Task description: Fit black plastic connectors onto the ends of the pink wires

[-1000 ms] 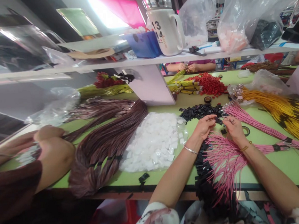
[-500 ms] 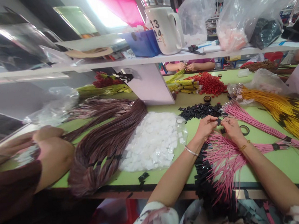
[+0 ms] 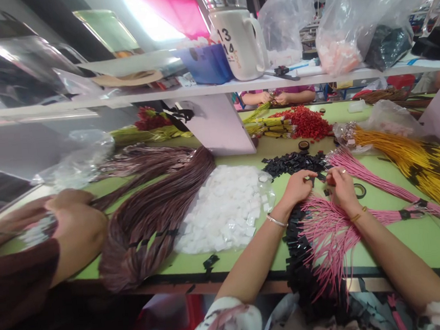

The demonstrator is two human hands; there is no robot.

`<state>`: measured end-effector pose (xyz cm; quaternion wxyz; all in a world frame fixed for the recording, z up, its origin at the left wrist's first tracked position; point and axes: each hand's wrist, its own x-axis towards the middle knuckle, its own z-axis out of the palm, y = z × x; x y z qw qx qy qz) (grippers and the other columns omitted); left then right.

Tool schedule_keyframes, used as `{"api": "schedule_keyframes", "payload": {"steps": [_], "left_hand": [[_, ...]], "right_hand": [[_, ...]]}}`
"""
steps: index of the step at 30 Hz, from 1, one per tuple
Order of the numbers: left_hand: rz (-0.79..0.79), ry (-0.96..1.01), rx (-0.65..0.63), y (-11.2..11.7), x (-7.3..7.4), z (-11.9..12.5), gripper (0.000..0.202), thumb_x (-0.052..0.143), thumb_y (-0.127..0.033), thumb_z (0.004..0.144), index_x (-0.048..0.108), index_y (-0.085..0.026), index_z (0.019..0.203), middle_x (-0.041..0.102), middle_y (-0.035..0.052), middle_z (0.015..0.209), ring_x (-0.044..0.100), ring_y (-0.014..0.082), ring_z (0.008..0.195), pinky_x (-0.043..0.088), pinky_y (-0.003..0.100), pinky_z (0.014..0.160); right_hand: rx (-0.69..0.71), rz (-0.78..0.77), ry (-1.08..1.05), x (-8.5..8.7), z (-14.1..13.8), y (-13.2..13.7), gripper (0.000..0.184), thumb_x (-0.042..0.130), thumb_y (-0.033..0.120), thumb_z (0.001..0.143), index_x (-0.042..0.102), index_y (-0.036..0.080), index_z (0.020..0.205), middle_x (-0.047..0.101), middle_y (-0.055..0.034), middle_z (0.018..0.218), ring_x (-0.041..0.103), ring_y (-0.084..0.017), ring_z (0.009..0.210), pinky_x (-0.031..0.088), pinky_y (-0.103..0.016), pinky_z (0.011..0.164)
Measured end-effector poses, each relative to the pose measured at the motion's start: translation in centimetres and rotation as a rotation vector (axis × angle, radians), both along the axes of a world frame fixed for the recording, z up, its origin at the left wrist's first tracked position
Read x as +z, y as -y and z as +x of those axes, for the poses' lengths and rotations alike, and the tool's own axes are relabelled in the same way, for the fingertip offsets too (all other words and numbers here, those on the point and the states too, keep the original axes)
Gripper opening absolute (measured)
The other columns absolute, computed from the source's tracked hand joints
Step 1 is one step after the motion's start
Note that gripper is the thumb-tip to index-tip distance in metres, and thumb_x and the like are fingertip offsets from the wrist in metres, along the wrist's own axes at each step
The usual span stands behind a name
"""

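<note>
My left hand (image 3: 301, 185) is closed in a pinch, with a small black plastic piece (image 3: 312, 180) at its fingertips. Just to the right, my right hand (image 3: 342, 187) has its fingers pressed together; whatever they hold is too small to make out. A fanned bundle of pink wires (image 3: 327, 227) lies below both hands, and its loose ends hang over the table edge. Black pieces (image 3: 297, 245) line the left side of this bundle. Right behind my hands is a pile of small black plastic pieces (image 3: 294, 163).
Left of my arms are a bag of white pieces (image 3: 218, 211) and brown wire bundles (image 3: 148, 227). A roll of black tape (image 3: 360, 190) and yellow wires (image 3: 406, 143) lie rightward. A co-worker's arm (image 3: 77, 231) is far left. A shelf (image 3: 183, 92) crosses above, holding a mug (image 3: 237, 43).
My hands have moved slightly apart, from meeting at a small black piece to a gap between the fingertips. The view has shifted a little.
</note>
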<state>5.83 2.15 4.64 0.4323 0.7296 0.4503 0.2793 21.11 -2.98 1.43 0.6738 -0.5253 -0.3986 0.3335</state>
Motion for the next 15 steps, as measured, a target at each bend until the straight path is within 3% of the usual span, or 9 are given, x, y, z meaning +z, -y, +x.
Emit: {"api": "schedule_keyframes", "payload": {"steps": [3,6,10,15], "left_hand": [[0.215,-0.430,-0.098,0.1,0.7,0.6,0.023,0.058,-0.012,0.075,0.078,-0.017,0.085,0.075,0.0098,0.093,0.064,0.0237,0.096,0.047,0.034,0.090],[0.326,-0.680,-0.198,0.4,0.6,2.4,0.020,0.063,-0.029,0.080,0.078,-0.015,0.079,0.073,0.0158,0.085,0.064,0.0313,0.101,0.046,0.040,0.093],[0.280,-0.750,-0.262,0.0,-0.6,4.8,0.025,0.057,-0.030,0.086,0.076,-0.014,0.093,0.073,0.0186,0.094,0.069,0.0294,0.092,0.049,0.038,0.086],[0.246,-0.656,-0.302,-0.8,-2.2,5.7,0.024,0.062,-0.021,0.080,0.071,-0.014,0.101,0.072,0.0169,0.103,0.069,0.0276,0.094,0.051,0.033,0.085]], "right_hand": [[-0.047,0.000,-0.297,0.3,0.1,-0.2,0.024,0.065,0.042,0.079,0.053,0.023,0.072,0.033,0.0089,0.049,0.029,-0.009,0.044,0.029,-0.023,0.044],[0.042,0.001,-0.416,0.4,0.1,0.1,0.023,0.074,0.026,0.067,0.053,0.023,0.077,0.037,0.0101,0.052,0.033,-0.008,0.044,0.035,-0.022,0.046],[0.184,0.023,-0.474,0.0,-0.3,0.4,0.025,0.074,0.023,0.066,0.054,0.023,0.081,0.055,0.0063,0.063,0.051,-0.011,0.055,0.043,-0.024,0.053],[0.155,-0.002,-0.421,-0.7,-0.4,0.2,0.027,0.079,0.031,0.067,0.059,0.022,0.082,0.062,0.0037,0.068,0.054,-0.010,0.057,0.044,-0.023,0.056]]}}
